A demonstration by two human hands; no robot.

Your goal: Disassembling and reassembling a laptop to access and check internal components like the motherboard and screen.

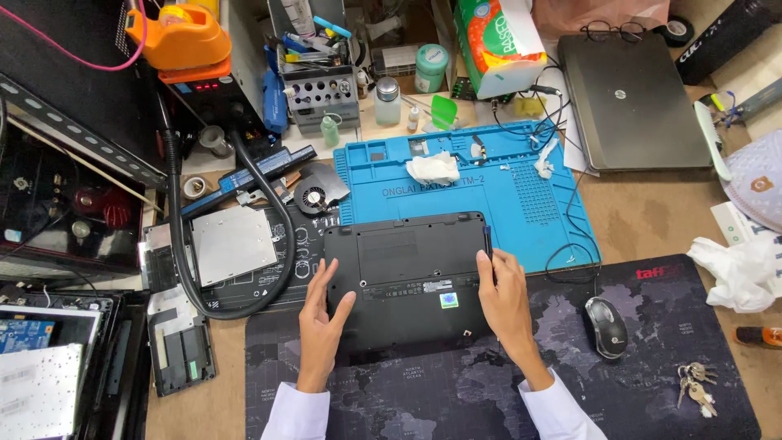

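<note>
Nearest the camera, two white sleeves point(301, 411) over a dark desk mat printed with a world map point(456, 391). On that mat, an upturned black laptop point(403, 281), underside up, its far edge reaching onto a blue repair mat point(505, 200). At the laptop's left edge, left hand point(320, 318) open, fingers spread, palm flat against the casing. At the laptop's right edge, right hand point(507, 297) closed around a dark slim screwdriver point(488, 244), tip pointing away toward the laptop's far right corner. Right of the laptop, still on the desk mat, a black mouse point(607, 326) and, nearer, a bunch of keys point(695, 387). Left of the laptop, a silver metal plate point(232, 243) ringed by a thick black hose point(285, 244), with a small round fan point(314, 195) just beyond. Beyond the laptop, crumpled white tissue point(433, 168) on the blue repair mat. Farther right of the laptop, a closed grey laptop point(635, 102) with a pair of glasses point(612, 31) at its far edge. Farthest back, a tool rack point(324, 90) and an orange tape dispenser point(181, 37).
</note>
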